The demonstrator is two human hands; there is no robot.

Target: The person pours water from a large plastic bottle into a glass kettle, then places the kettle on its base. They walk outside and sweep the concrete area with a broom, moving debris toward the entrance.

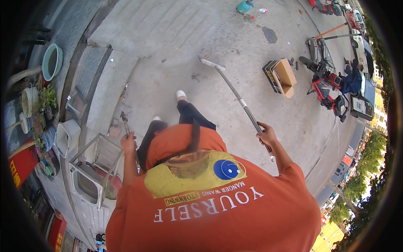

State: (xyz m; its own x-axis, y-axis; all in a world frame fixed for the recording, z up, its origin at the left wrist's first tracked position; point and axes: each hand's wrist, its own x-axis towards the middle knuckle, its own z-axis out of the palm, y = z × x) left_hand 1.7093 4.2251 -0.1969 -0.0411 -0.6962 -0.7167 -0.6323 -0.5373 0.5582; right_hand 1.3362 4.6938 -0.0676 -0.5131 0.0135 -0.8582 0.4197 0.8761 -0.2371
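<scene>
My right hand (266,135) is closed around the upper part of a silver pole (248,111), whose grip end sticks out past my fist. At the pole's far end a narrow white crosswise head (213,64) rests on the concrete, ahead of my feet; I cannot tell whether it is a squeegee or a broom. My left hand (129,142) is closed on a thin stick with a dark, knobbly end (124,117) pointing forward. The rest of that stick is hidden by my hand and arm.
An open cardboard box (282,77) stands to the right, near a red scooter (325,90) with a person beside it. On my left are a metal-framed chair (105,157), a white bin (68,137), potted plants (47,95) and a pale green basin (52,62). A raised concrete ledge (115,90) runs alongside.
</scene>
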